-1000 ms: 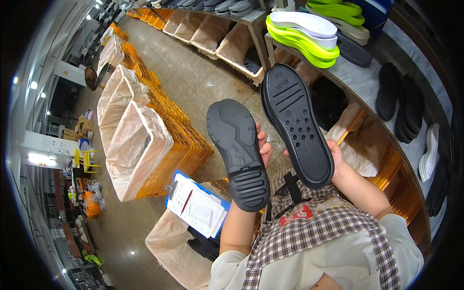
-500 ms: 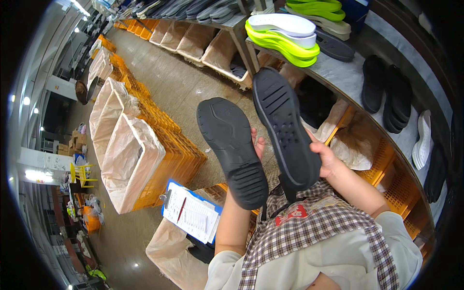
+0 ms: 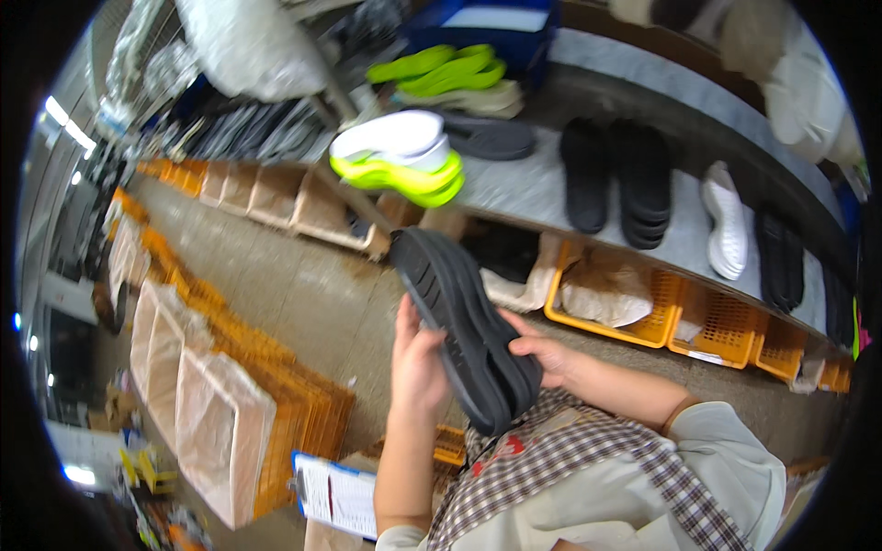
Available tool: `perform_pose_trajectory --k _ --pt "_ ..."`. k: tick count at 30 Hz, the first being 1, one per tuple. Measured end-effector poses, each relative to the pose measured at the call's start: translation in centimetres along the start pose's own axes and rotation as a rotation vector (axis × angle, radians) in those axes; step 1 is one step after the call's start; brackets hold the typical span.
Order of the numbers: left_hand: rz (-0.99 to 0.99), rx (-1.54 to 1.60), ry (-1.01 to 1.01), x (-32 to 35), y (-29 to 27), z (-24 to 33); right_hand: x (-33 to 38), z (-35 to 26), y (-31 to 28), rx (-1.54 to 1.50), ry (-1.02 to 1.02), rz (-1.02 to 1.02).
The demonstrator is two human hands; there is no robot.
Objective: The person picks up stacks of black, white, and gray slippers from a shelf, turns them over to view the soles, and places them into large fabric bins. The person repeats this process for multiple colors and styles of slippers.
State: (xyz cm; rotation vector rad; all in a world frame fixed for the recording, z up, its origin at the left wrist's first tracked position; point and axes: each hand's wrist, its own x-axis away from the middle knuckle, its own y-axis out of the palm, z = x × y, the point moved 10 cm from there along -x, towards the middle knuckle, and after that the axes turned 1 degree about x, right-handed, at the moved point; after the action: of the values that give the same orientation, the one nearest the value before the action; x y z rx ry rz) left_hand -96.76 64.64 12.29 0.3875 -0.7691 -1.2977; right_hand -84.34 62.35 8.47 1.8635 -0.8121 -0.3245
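A pair of black shoe soles [image 3: 459, 312] is pressed together in front of my chest, toes pointing up and away, heels toward my checked apron [image 3: 588, 455]. My left hand [image 3: 418, 363] grips the left side, with the thumb lying on the face that shows cross grooves and small holes. On the other side, near the heel end, my right hand [image 3: 544, 351] is closed round the outer edge. Its fingers are partly hidden behind the soles.
A grey bench [image 3: 514, 188] curves along the right, bearing white and lime-green soles [image 3: 395, 156], black soles [image 3: 586, 174] and a white sole [image 3: 724, 220]. Orange crates [image 3: 657, 321] stand beneath. Lined crates [image 3: 220, 441] stack on the left; a blue clipboard [image 3: 335, 491] lies below.
The two soles, held apart one in each hand before, are now together. The left one has turned and joined the right. The view has swung right toward the bench.
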Motion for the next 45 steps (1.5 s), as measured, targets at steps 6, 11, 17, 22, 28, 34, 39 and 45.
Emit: perform_pose_trajectory --k 6,11,17,22,28,34,39,45 --pt "-0.102 -0.059 -0.202 -0.6 5.9 -4.3 2.6 -4.2 -1.7 -0.019 -0.104 0.143" --pt "-0.306 -0.004 -0.324 -6.1 12.5 -7.1 7.5 -13.2 -3.1 0.89 -0.298 0.541" --pt "-0.264 -0.221 -0.306 -16.6 18.0 -10.5 18.3 -28.7 -3.2 1.105 -1.167 0.962" --pt "-0.359 -0.396 -0.301 -21.8 21.1 -14.6 14.4 -32.0 -12.0 0.604 -0.694 0.983" --pt "-0.408 -0.374 -0.379 -22.3 22.2 -17.8 13.3 -31.6 -13.5 0.504 -0.749 0.848" --pt "-0.365 -0.73 -0.024 -21.2 19.6 -12.4 17.6 -34.3 -13.0 0.949 -0.858 1.222" --pt "-0.925 -0.77 0.075 -12.3 15.1 -5.7 16.3 -31.8 1.5 1.315 -1.528 0.893" --pt "-0.992 -0.976 0.289 -8.7 2.5 8.2 -5.6 -17.9 12.4 1.568 -1.413 0.136"
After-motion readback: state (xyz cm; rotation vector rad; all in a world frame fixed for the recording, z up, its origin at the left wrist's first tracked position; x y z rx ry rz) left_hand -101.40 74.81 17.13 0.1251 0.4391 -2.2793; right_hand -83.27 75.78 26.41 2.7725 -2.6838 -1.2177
